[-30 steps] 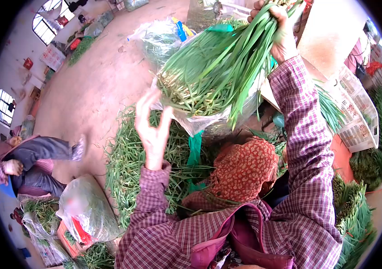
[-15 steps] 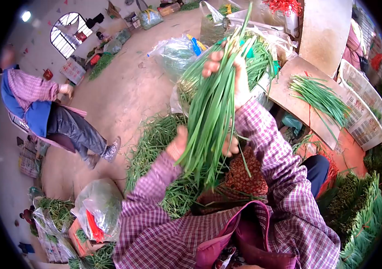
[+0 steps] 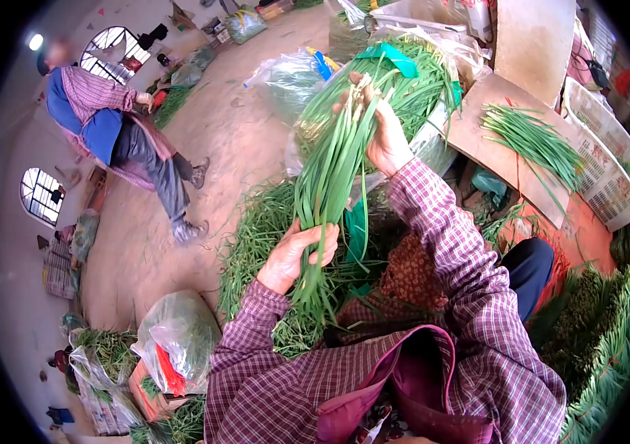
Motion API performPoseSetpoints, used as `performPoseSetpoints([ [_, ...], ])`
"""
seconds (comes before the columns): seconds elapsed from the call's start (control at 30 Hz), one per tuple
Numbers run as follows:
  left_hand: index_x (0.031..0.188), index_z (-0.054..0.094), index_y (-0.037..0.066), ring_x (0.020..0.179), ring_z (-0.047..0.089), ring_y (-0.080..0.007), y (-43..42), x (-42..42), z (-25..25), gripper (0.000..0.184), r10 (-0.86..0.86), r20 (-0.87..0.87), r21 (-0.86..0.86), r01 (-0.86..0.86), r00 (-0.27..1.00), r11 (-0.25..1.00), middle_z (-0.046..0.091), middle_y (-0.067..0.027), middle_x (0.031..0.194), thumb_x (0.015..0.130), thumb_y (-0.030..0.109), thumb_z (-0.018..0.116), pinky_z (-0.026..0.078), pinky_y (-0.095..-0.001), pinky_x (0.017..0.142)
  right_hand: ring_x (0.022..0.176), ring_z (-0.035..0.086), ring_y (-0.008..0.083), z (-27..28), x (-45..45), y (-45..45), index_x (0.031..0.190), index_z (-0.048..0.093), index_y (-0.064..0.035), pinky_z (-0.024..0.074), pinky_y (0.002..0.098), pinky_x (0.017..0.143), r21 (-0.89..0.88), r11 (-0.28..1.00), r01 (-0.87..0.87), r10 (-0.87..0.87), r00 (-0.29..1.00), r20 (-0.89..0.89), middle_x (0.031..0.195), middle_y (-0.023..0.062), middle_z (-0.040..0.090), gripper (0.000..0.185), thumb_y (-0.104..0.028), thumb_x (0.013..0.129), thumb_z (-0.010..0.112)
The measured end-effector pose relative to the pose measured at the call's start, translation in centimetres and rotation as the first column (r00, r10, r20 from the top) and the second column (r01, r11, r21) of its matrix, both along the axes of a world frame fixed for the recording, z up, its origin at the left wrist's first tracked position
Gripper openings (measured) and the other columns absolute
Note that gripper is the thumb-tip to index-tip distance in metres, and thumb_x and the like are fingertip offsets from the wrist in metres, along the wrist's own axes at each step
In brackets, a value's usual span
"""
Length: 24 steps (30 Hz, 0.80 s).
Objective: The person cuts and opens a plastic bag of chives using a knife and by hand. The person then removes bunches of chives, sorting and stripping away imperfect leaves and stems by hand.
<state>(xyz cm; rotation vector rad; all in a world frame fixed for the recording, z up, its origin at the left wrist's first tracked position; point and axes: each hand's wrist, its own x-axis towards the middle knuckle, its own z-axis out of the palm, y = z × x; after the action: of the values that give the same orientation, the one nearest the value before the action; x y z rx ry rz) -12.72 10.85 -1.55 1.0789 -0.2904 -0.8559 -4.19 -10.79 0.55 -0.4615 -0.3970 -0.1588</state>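
A long bunch of garlic chives (image 3: 333, 166) slants down in front of me, its pale stem ends up and its green leaves trailing low. My right hand (image 3: 389, 140) is closed round the upper part, just below the stem ends. Lower down, my left hand (image 3: 299, 255) wraps round the leaves, fingers curled in. Just beyond the bunch, more chives (image 3: 422, 81) lie heaped in a plastic-lined pile with green tape (image 3: 393, 58) on it. Beneath my hands spreads a heap of loose green leaves (image 3: 256, 237).
On the right, a tied bundle of chives (image 3: 533, 140) rests on a board (image 3: 496, 96), beside a white plastic basket (image 3: 611, 163). Stacked bundles (image 3: 603, 355) stand at my lower right. A clear bag (image 3: 178, 333) sits lower left. Another person (image 3: 108, 126) is on the floor's left side.
My left hand has closed round the leaves, where its fingers were spread on either side before. The bunch's top has come lower and left. The other person has moved right and turned.
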Motion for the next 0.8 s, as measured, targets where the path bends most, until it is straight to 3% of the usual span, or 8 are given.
performPoseSetpoints([
  [0.13, 0.106, 0.051, 0.002, 0.045, 0.038, -0.0082, 0.7, -1.1, 0.5, 0.025, 0.060, 0.113, 0.063, -0.067, 0.992, 0.996, 0.046, -0.0010, 0.064, 0.090, 0.020, 0.058, 0.032, -0.0229, 0.043, 0.072, 0.056, 0.0132, 0.3, 0.6, -1.9, 0.089, 0.053, -0.0118, 0.0485, 0.0280, 0.063, -0.042, 0.991, 0.126, -0.131, 0.978, -0.159, 0.079, -0.0005, 0.056, 0.028, -0.039, 0.092, 0.053],
  [0.23, 0.106, 0.052, 0.000, 0.044, 0.038, -0.0090, 1.1, -1.3, 0.8, 0.023, 0.115, 0.166, 0.254, -0.155, 0.979, 0.955, 0.044, -0.0018, 0.062, 0.091, 0.017, 0.054, 0.030, -0.0237, 0.043, 0.064, 0.052, 0.0120, 0.7, 0.7, -2.7, 0.081, 0.048, -0.0131, 0.0451, 0.0258, 0.058, -0.070, 0.980, 0.186, -0.197, 0.956, -0.217, 0.072, -0.0012, 0.051, 0.030, -0.040, 0.093, 0.052],
  [0.43, 0.104, 0.052, 0.001, 0.046, 0.041, -0.0083, 2.4, -0.3, -0.5, 0.023, 0.056, 0.225, 0.212, -0.104, 0.973, 0.972, 0.049, -0.0016, 0.060, 0.090, 0.020, 0.057, 0.031, -0.0222, 0.042, 0.048, 0.032, 0.0086, 0.5, 1.7, -2.4, 0.074, 0.041, -0.0143, 0.0313, 0.0248, 0.045, -0.149, 0.975, 0.164, -0.192, 0.961, -0.199, 0.057, -0.0060, 0.033, 0.034, -0.040, 0.096, 0.044],
  [0.57, 0.107, 0.053, 0.001, 0.044, 0.042, -0.0090, 5.1, -1.5, -1.3, 0.025, 0.185, 0.169, 0.260, -0.225, 0.968, 0.939, 0.049, -0.0013, 0.059, 0.088, 0.016, 0.060, 0.031, -0.0222, 0.041, 0.044, 0.032, 0.0077, 0.6, 2.6, -7.5, 0.080, 0.044, -0.0138, 0.0244, 0.0231, 0.039, 0.031, 0.968, 0.247, -0.227, 0.926, -0.301, 0.057, -0.0038, 0.037, 0.033, -0.043, 0.096, 0.044],
  [0.63, 0.111, 0.053, 0.002, 0.042, 0.042, -0.0094, 6.4, -3.0, 0.4, 0.030, 0.291, 0.208, 0.258, -0.339, 0.934, 0.905, 0.055, -0.0025, 0.062, 0.085, 0.014, 0.063, 0.031, -0.0223, 0.040, 0.042, 0.028, 0.0067, 0.1, 1.7, -12.5, 0.080, 0.043, -0.0142, 0.0197, 0.0225, 0.038, -0.188, 0.924, 0.334, -0.357, 0.927, -0.110, 0.055, -0.0046, 0.034, 0.032, -0.041, 0.096, 0.043],
  [0.73, 0.110, 0.054, 0.005, 0.051, 0.048, -0.0073, 8.6, -1.9, 0.4, 0.035, 0.393, 0.351, 0.353, -0.509, 0.850, 0.785, 0.058, -0.0005, 0.070, 0.081, 0.017, 0.068, 0.030, -0.0223, 0.041, 0.042, 0.028, 0.0066, -1.4, 0.5, -14.6, 0.080, 0.046, -0.0135, 0.0197, 0.0228, 0.038, -0.448, 0.853, 0.269, -0.357, 0.926, -0.123, 0.054, -0.0056, 0.034, 0.030, -0.039, 0.096, 0.045],
  [0.77, 0.104, 0.056, 0.005, 0.054, 0.049, -0.0066, 8.7, -1.5, -0.3, 0.027, 0.498, 0.362, 0.373, -0.612, 0.788, 0.697, 0.059, 0.0001, 0.073, 0.082, 0.014, 0.067, 0.031, -0.0218, 0.042, 0.043, 0.031, 0.0078, -2.0, -0.7, -13.6, 0.082, 0.049, -0.0130, 0.0229, 0.0225, 0.039, -0.608, 0.753, 0.251, -0.385, 0.918, -0.097, 0.054, -0.0056, 0.035, 0.029, -0.038, 0.096, 0.046],
  [0.8, 0.099, 0.057, 0.005, 0.051, 0.046, -0.0066, 7.8, -1.4, 0.1, 0.019, 0.526, 0.435, 0.310, -0.670, 0.731, 0.675, 0.057, 0.0008, 0.071, 0.083, 0.012, 0.065, 0.030, -0.0216, 0.042, 0.056, 0.044, 0.0128, -3.7, -1.0, -12.6, 0.092, 0.052, -0.0085, 0.0360, 0.0260, 0.054, -0.876, 0.454, 0.163, -0.357, 0.934, -0.011, 0.062, 0.0002, 0.045, 0.030, -0.039, 0.092, 0.052],
])
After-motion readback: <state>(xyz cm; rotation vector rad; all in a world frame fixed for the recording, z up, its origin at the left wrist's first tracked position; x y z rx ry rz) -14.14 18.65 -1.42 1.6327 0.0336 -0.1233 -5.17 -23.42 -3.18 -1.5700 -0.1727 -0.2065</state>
